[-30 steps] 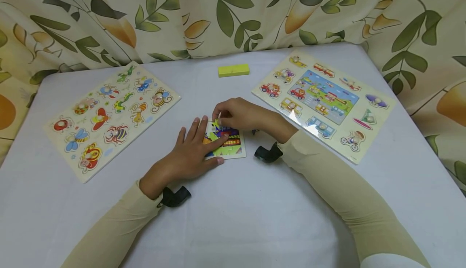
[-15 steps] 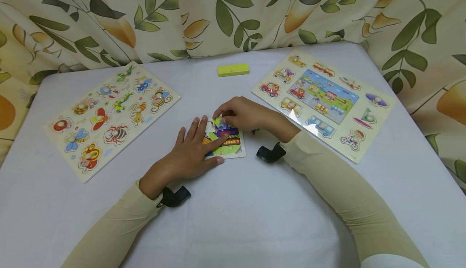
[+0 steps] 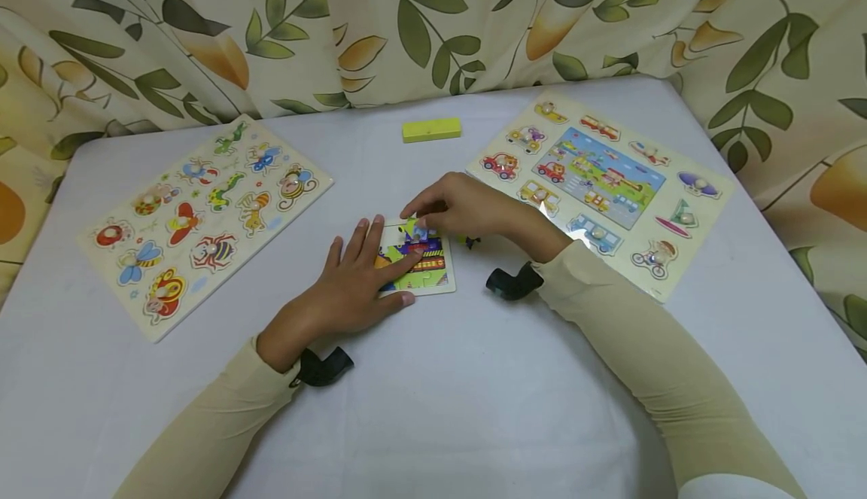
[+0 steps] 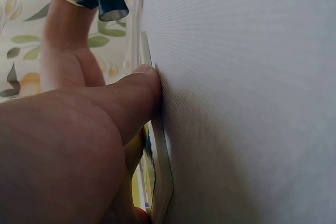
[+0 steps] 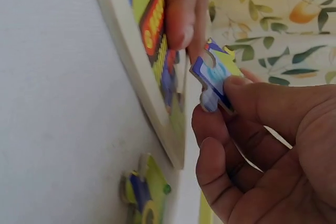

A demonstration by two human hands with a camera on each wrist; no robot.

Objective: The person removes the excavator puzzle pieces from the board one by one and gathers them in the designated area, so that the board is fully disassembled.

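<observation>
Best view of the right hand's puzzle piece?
Right wrist: the puzzle piece in the right hand looks large, knob and notch visible. Head shows it small, partly covered; I can't make it out in left wrist.

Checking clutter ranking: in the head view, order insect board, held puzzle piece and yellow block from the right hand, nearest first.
1. Held puzzle piece: pinched in the right hand.
2. Yellow block: beyond the hand.
3. Insect board: off to the left.
</observation>
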